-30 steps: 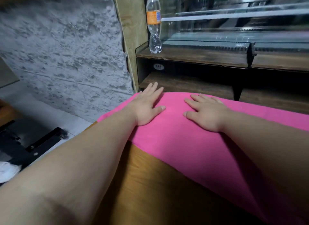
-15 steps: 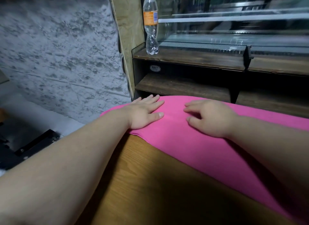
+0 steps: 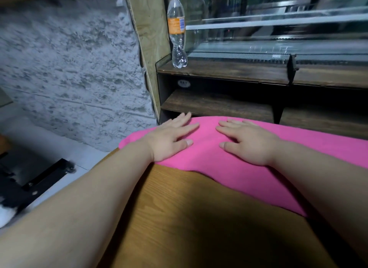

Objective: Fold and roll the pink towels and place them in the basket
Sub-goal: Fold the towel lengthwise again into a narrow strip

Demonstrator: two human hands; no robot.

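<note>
A pink towel [image 3: 229, 168] is lying flat on the wooden bench [image 3: 189, 218]. It is stretching as a broad band from a rounded end at about 9 o'clock of the view's middle out to the picture's edge at 3 to 4 o'clock. Its near edge is running diagonally across the bench top.

The left hand [image 3: 169, 142] is resting palm-down on the towel's left end. Its fingers [image 3: 189, 127] are straight, spread and pointing toward 1 o'clock. They are released, pressing flat and gripping nothing. The outermost fingertips seem to be reaching just past the towel's far edge, while the thumb is lying on the cloth, pointing toward 3 o'clock.

The right hand [image 3: 251, 146] is lying palm-down at the 3 o'clock side of the left hand, with a strip of bare pink showing between the two. Its fingers [image 3: 226, 131] are also released, nearly straight and pointing toward 10 o'clock, flat on the cloth. The towel is lying under both sets of fingers, with neither hand pinching it.

Beyond the bench at 12 o'clock, a dark wooden shelf unit [image 3: 219, 106] is standing. A clear plastic bottle [image 3: 177, 32] with an orange label is standing upright on the left end of its upper board. A glass display case [image 3: 278, 28] is sitting behind that at 1 o'clock. A rough grey wall [image 3: 69, 68] is filling the view at 10 o'clock.
</note>
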